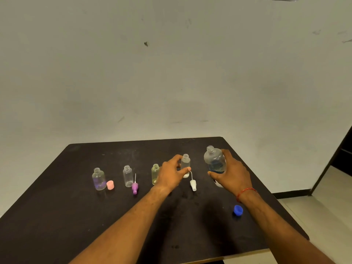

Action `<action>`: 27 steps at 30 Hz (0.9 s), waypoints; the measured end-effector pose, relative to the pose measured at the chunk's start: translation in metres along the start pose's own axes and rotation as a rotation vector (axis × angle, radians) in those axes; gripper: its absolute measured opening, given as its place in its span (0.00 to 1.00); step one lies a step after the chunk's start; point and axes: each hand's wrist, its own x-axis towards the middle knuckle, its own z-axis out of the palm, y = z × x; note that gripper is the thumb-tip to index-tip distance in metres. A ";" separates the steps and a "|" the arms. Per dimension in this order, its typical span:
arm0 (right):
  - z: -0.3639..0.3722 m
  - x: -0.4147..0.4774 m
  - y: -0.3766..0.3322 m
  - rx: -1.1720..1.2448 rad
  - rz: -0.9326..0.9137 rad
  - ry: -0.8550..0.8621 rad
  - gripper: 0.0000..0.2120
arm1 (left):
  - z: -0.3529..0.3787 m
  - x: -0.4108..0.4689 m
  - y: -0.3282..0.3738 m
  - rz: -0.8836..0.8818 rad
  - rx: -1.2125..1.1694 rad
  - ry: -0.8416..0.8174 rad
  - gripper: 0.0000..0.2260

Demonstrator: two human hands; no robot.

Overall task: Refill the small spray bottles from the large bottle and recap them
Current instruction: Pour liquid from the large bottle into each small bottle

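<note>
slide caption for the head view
Left hand grips a small uncapped bottle while right hand holds the large bottle at a black table.

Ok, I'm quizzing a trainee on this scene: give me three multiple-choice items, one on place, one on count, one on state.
1. How many small bottles are there? A) four B) two C) six
2. Where is the blue cap? A) on the large bottle B) in one of the small bottles C) on the table
3. The large bottle is: A) capped B) open-necked, in the right hand C) lying down
Key: A, four in a row; C, it lies on the tabletop; B, bare threaded neck, fingers round it.
</note>
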 end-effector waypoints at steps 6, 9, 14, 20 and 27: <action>0.014 -0.008 0.007 0.103 0.105 -0.001 0.37 | 0.009 0.008 -0.007 -0.063 0.077 -0.006 0.13; 0.019 -0.011 0.010 0.153 0.138 0.001 0.37 | 0.012 0.012 -0.010 -0.078 0.126 0.001 0.14; 0.024 -0.016 0.016 0.183 0.168 0.026 0.37 | 0.018 0.015 -0.018 -0.122 0.169 -0.024 0.13; 0.027 -0.017 0.022 0.212 0.192 0.051 0.38 | 0.026 0.016 -0.024 -0.147 0.163 -0.046 0.12; 0.031 -0.019 0.030 0.229 0.212 0.066 0.37 | 0.032 0.015 -0.025 -0.154 0.176 -0.057 0.12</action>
